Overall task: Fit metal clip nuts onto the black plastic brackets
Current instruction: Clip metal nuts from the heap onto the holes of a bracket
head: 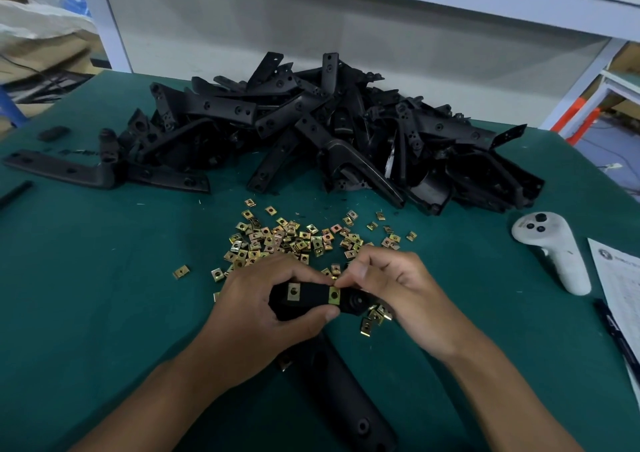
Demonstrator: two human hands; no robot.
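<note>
My left hand [266, 308] grips a black plastic bracket [313, 296] near the table's front middle. One brass-coloured clip nut [293, 292] sits on the bracket's upper arm. A second clip nut [334, 295] is on the arm's end, pinched by the thumb and forefinger of my right hand [394, 287]. The bracket's long leg [341, 389] runs down toward me under my left wrist. Loose clip nuts [294, 240] lie scattered just beyond my hands. A big heap of black brackets [329, 126] fills the far half of the table.
The green table mat [104, 296] carries a white handheld controller [550, 251] at the right, with a printed sheet [620, 278] and a dark pen [616, 334] beyond it. A single long bracket [59, 167] lies at the far left. A white frame and wall panel stand behind the heap.
</note>
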